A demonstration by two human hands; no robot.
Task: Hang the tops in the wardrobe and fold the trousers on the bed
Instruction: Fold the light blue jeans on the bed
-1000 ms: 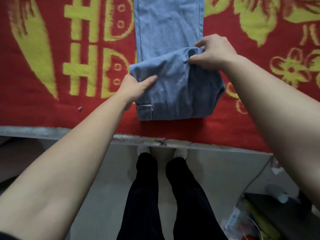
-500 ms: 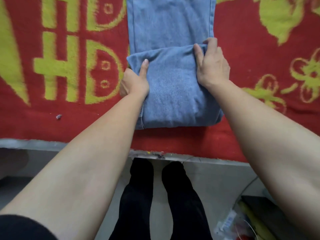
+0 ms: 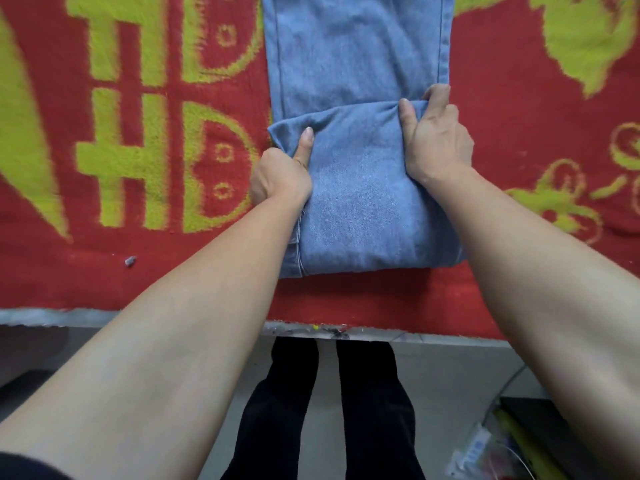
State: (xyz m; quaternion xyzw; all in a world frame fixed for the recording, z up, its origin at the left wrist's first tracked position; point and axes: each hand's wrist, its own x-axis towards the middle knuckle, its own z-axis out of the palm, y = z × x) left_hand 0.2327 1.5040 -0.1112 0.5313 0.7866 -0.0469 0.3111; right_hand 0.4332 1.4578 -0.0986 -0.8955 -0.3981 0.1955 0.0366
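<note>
Light blue jeans lie on the bed's red and yellow blanket, their near part folded over into a thick wad and the legs running away from me out of the top of the view. My left hand grips the left edge of the fold, thumb on top and fingers tucked under the cloth. My right hand grips the fold's far right corner, thumb on top and fingers curled round the edge.
The bed's edge runs across just below the jeans. My legs in black trousers stand on a pale floor. Clutter with packets and a cable sits at the lower right. A small grey scrap lies on the blanket.
Both hands have rolled the folded end of the jeans farther from me and settled their grip on its two sides. The view has shifted closer over the bed.
</note>
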